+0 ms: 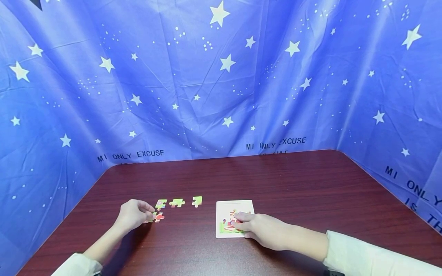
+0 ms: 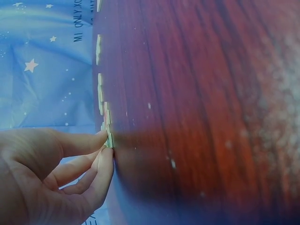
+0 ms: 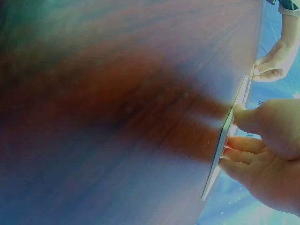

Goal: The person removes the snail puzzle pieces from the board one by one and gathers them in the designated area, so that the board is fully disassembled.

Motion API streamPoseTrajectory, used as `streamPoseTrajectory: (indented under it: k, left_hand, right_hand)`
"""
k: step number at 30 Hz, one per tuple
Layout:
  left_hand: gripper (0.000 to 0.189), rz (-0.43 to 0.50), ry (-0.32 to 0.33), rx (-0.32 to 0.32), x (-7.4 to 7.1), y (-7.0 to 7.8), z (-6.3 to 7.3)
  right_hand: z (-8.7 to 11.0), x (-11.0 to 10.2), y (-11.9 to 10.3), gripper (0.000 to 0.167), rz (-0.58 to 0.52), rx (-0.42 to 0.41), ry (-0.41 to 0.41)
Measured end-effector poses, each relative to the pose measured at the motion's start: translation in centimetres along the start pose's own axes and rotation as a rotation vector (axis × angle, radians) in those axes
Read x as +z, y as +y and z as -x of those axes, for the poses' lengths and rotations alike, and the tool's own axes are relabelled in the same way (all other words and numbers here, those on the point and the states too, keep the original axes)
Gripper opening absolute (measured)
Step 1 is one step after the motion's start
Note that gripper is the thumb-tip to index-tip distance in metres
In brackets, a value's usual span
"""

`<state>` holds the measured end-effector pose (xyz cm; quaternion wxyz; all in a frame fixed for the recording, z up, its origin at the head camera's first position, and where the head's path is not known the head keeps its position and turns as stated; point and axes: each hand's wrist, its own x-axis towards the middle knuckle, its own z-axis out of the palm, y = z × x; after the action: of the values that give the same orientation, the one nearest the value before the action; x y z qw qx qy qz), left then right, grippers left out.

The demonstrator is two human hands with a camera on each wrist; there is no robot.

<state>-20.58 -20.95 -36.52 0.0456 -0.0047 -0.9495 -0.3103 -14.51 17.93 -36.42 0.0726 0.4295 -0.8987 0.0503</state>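
Note:
My left hand (image 1: pixel 132 216) pinches a green puzzle piece (image 2: pixel 110 138) between thumb and fingertips at the tabletop. A red puzzle piece (image 1: pixel 159 217) lies right beside those fingertips. Behind it, a pink-and-green piece (image 1: pixel 161 203) and two green ones (image 1: pixel 177 202) form a loose row. To the right lies a square white puzzle tray (image 1: pixel 235 202), with part of a colourful picture in its lower portion. Over the tray, my right hand (image 1: pixel 266 229) has its fingertips around a red-and-green piece (image 1: pixel 233 214) and touches the tray's near edge. The hand partly hides the piece and the tray's right side.
The dark red wooden table (image 1: pixel 214 176) carries the pieces and tray. A blue curtain (image 1: pixel 193 76) with white stars stands behind it and on both sides.

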Motion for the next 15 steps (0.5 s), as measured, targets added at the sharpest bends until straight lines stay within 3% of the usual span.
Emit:
streamPoseTrajectory:
  k: [15]
  left_hand:
    - [0.016,0.022,-0.013,-0.007,-0.75,0.84,0.25]
  right_hand:
    - [-0.01,-0.10,-0.21,0.035,-0.014,0.032,-0.018]
